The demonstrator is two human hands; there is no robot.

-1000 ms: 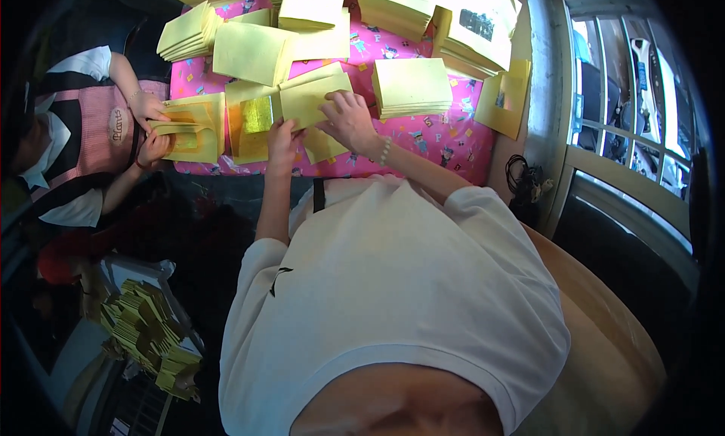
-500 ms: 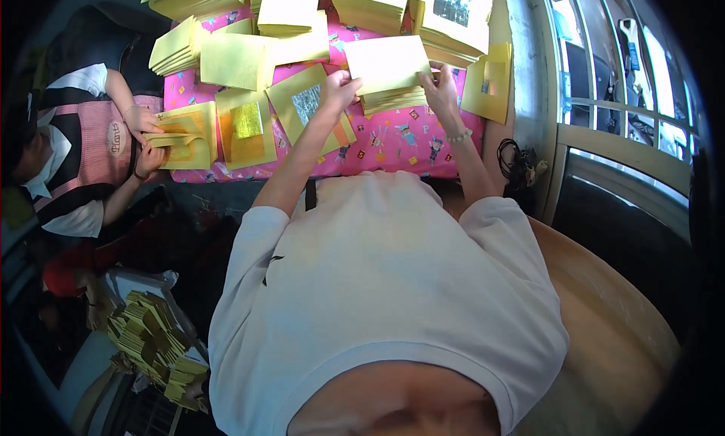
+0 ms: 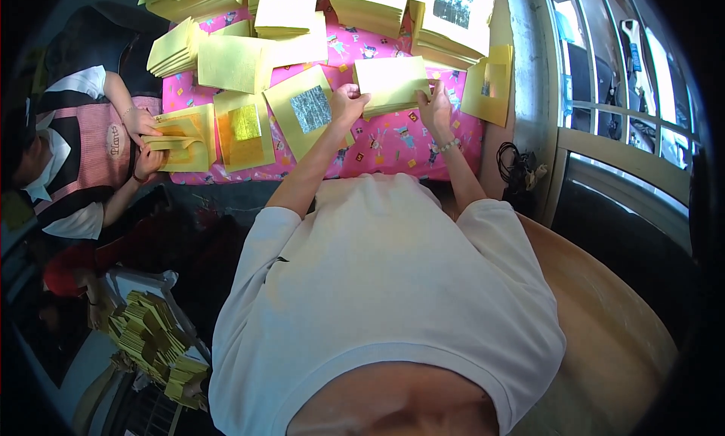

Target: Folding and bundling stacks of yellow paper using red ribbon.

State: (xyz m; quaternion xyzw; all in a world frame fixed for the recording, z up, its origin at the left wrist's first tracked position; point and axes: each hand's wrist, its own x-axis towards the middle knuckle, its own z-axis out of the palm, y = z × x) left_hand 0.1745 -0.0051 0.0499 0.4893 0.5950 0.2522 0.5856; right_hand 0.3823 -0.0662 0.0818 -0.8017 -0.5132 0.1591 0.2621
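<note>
A stack of yellow paper sheets lies on the counter, which is covered by a pink patterned cloth. The person's left hand is curled shut on the left edge of that stack, fingers folded in against the paper. The right hand presses on the stack's right edge, fingers closed over the corner; a beaded bracelet circles that wrist.

Just left of the stack lies a yellow sheet with a silver foil square, tilted, its corner close to the left hand. Further left of the stack sits a yellow sheet with a gold foil square. Right of the stack, at the counter's edge, a smaller sheet with a silver patch leans near the window frame. Beyond the stack, taller piles of yellow paper line the far side of the counter.

Well to the left of the stack, another person in a pink apron holds a folded bundle of yellow sheets with both hands.
</note>
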